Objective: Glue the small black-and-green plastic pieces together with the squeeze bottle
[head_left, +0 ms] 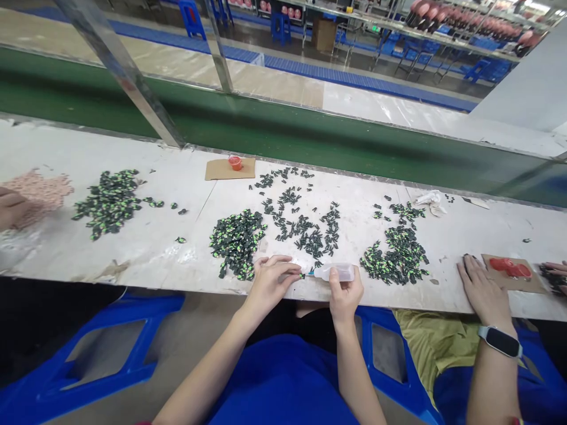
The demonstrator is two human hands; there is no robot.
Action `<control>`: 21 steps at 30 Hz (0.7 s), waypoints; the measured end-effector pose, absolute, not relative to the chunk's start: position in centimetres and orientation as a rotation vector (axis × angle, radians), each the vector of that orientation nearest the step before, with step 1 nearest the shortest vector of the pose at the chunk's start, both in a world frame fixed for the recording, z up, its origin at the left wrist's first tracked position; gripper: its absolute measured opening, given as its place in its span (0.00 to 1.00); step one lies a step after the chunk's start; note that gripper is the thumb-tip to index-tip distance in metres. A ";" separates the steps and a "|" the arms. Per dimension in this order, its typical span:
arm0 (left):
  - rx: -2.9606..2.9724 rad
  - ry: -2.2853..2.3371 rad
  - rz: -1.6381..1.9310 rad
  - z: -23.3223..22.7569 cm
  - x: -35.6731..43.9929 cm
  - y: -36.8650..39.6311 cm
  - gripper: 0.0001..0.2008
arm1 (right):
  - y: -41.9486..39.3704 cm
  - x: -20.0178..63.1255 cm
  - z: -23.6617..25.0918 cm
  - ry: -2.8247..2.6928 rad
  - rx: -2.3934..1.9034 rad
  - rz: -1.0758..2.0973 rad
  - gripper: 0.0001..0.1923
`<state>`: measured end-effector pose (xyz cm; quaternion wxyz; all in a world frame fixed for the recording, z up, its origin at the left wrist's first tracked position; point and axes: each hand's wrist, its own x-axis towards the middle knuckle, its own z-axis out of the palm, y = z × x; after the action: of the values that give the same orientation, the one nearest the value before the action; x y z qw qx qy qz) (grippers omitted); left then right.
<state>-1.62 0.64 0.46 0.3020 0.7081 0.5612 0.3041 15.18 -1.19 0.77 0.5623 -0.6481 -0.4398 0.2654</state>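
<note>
My right hand is wrapped round a translucent squeeze bottle, which lies nearly level and points left. At its blue tip is a small dark piece, pinched between the fingertips of my left hand. Whether tip and piece touch is too small to tell. Left of my hands lies a heap of black and green pieces. Beyond them, small plain black pieces are scattered over the white tabletop. To the right sits another heap of black and green pieces.
A red cup stands on cardboard at the back. Further left are another black-green heap and pink pieces by a person's hand. At right, a co-worker's hand rests beside red cups. A green conveyor belt runs behind.
</note>
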 end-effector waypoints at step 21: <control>1.885 1.501 0.822 0.4 -1.8 0.8 0.01 | -1.2 15.4 0.4 -1.124 -1.590 0.608 0.13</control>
<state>-1.81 0.80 0.41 0.2933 0.7078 0.5636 0.3088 15.39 -1.24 0.42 0.5236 -0.6640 -0.4696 0.2538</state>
